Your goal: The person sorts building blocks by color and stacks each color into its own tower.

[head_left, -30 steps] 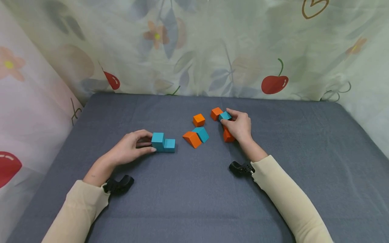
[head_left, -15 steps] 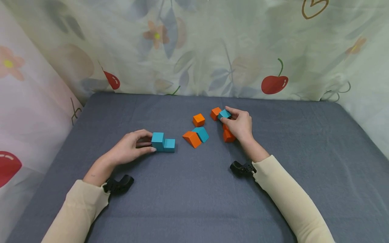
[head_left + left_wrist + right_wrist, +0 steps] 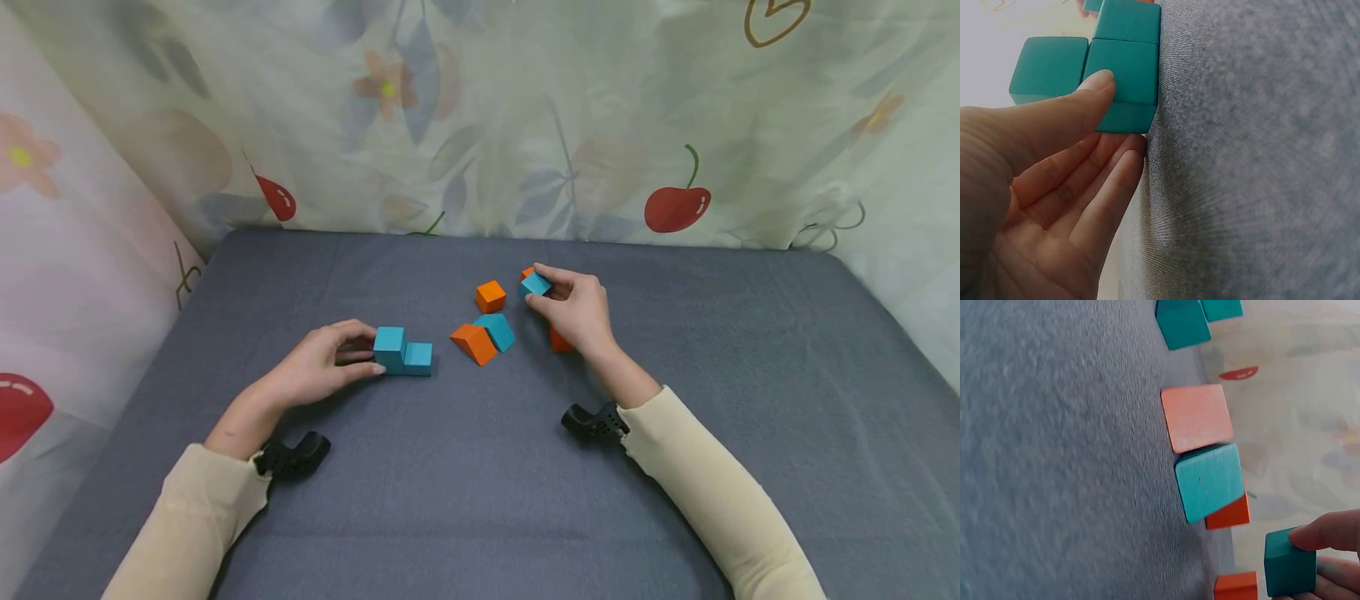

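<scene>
Nearest are the cream knitted-looking sleeves (image 3: 187,508), each with a black wrist mount (image 3: 292,456) at its cuff. Beyond, the left hand (image 3: 322,362) holds one end of a stepped stack of smooth blue cubes (image 3: 390,343) on the grey cloth-covered table (image 3: 450,500): thumb on the near face, fingers behind. The upper cube sits on the thumb-side cube; with no fastening visible, a sideways nudge might slide it off, and too hard a squeeze could part the lower pair.

Farther on lie an orange triangular prism (image 3: 474,343) and, against it, a blue slant-topped block (image 3: 497,332). An orange block (image 3: 559,341) shows partly behind the right wrist. Just beyond the blue piece stands an orange cube (image 3: 491,297).

Farthest out, the right hand (image 3: 581,308) pinches a small blue cube-like block (image 3: 536,285) between thumb and fingertips, the gap no wider than the block. It appears raised, partly covering another orange block (image 3: 527,272); a low path could knock that or the loose pieces, and a shallow pinch could let it twist or drop.
</scene>
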Action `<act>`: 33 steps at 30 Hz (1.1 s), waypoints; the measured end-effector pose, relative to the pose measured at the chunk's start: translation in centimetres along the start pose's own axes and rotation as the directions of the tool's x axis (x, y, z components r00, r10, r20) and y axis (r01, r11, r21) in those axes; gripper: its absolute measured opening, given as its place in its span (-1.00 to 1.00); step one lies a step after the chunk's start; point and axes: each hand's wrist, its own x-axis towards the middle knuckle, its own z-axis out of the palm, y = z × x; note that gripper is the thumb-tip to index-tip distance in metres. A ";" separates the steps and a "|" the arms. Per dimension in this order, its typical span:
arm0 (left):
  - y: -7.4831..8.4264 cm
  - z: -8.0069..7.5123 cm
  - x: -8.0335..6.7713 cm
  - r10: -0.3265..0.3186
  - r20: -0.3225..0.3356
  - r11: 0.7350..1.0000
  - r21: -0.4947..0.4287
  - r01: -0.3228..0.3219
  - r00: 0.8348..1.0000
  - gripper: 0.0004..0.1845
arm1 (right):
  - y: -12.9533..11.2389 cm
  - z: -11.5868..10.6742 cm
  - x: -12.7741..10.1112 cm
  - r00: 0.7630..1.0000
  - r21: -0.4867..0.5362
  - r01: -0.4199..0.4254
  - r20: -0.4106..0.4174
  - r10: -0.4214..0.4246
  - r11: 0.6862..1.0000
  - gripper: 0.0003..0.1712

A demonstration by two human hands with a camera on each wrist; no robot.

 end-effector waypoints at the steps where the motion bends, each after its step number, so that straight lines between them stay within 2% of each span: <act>1: 0.0 0.0 0.0 0.000 0.000 1.000 0.000 0.000 1.000 -0.63 | -0.1 0.1 -0.1 1.000 0.002 0.011 0.009 -0.011 1.000 -0.42; 8: -0.1 0.0 0.0 0.006 0.003 1.000 -0.004 -0.006 1.000 -0.63 | -0.6 0.8 -0.7 0.995 0.019 0.059 0.075 -0.060 0.998 -0.45; 14: -0.2 0.0 0.0 0.012 0.003 1.000 -0.005 -0.012 1.000 -0.64 | -1.3 1.5 -1.2 0.978 0.072 0.109 0.171 -0.119 0.991 -0.47; 21: -0.3 -0.1 0.0 0.006 0.002 1.000 -0.005 -0.006 1.000 -0.64 | -2.0 2.7 -1.6 0.942 0.128 0.163 0.275 -0.193 0.978 -0.47; 33: -0.2 0.0 0.1 -0.002 0.005 1.000 -0.015 0.002 1.000 -0.65 | -2.9 4.4 -2.2 0.866 0.120 0.267 0.406 -0.292 0.956 -0.47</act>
